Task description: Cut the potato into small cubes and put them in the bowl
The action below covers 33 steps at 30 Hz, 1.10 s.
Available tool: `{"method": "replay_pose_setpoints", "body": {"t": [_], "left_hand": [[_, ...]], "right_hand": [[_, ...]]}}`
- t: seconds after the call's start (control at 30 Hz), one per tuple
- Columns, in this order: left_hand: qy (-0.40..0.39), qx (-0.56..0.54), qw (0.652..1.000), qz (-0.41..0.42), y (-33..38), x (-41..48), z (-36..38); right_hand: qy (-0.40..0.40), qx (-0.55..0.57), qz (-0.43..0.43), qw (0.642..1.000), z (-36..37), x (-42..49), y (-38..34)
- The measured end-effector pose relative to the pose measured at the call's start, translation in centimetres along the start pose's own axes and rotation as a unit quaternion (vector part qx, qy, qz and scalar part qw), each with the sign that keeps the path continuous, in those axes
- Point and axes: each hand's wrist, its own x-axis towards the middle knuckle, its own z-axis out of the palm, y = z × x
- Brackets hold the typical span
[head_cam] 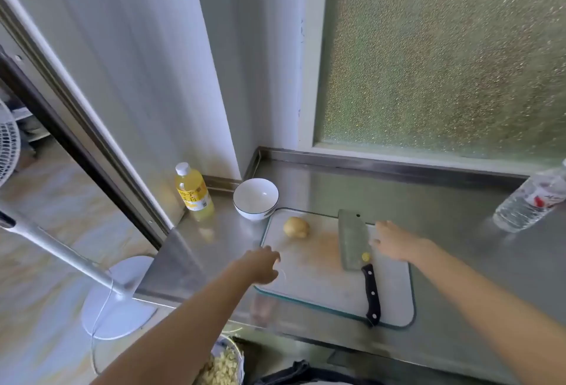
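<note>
A whole yellow potato lies at the far left of the glass cutting board. A cleaver with a black handle lies flat on the board's right half, a small yellow scrap stuck near its heel. An empty white bowl stands just beyond the board's far left corner. My left hand hovers over the board's left edge, fingers loosely curled, holding nothing. My right hand is stretched out with fingers spread, just right of the cleaver blade and touching nothing that I can see.
A yellow drink bottle stands left of the bowl. A clear water bottle leans at the counter's far right. The steel counter ends at a wall and frosted window. A fan stand is on the floor left. Below the counter's front edge sits a container of cut pieces.
</note>
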Motion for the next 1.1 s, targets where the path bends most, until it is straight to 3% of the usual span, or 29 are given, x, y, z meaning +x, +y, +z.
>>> {"method": "replay_pose_setpoints", "body": {"t": [0.1,0.2,0.37,0.53,0.6,0.7,0.8,0.87,0.93,0.97,1.07,1.1], "left_hand": [[-0.023,-0.005,1.000,0.008,-0.2,-0.8,2.3],[0.019,-0.009,1.000,0.015,-0.6,-1.1,3.9],[0.075,-0.013,0.997,0.015,-0.6,-1.6,4.7],[0.105,0.002,0.994,0.007,-0.4,-1.9,5.3],[0.109,0.003,0.994,0.005,-0.5,-1.8,5.4],[0.116,-0.006,0.993,0.000,-0.4,-1.9,5.5],[0.123,-0.021,0.992,-0.003,-0.3,-1.8,5.6],[0.125,-0.028,0.992,-0.004,-0.3,-1.8,5.7],[0.127,-0.034,0.991,-0.004,-0.5,-1.7,5.7],[0.127,-0.039,0.991,-0.006,-0.6,-1.7,5.6],[0.134,-0.058,0.989,-0.039,0.1,-1.4,4.8],[0.143,-0.068,0.986,-0.059,0.5,-1.2,4.5]], "right_hand": [[-0.107,-0.037,-0.014,0.993,2.9,-0.7,-0.9],[-0.161,-0.024,-0.035,0.986,5.7,-0.6,-0.5],[-0.116,0.033,0.026,0.992,8.1,-0.2,0.1],[-0.117,0.205,0.082,0.968,8.2,-0.1,-0.5],[-0.124,0.381,0.108,0.910,7.1,-0.3,-1.0],[-0.106,0.653,0.145,0.736,5.2,-0.2,-2.2],[-0.128,0.783,0.180,0.581,2.3,0.1,-3.5],[-0.144,0.809,0.210,0.529,0.4,0.1,-4.3],[-0.159,0.800,0.211,0.539,-0.9,-0.1,-5.3],[-0.158,0.781,0.200,0.570,-1.2,-0.2,-5.8],[-0.100,0.663,0.137,0.729,-1.2,-0.6,-7.2],[-0.069,0.630,0.106,0.766,-1.0,-0.7,-7.6]]}}
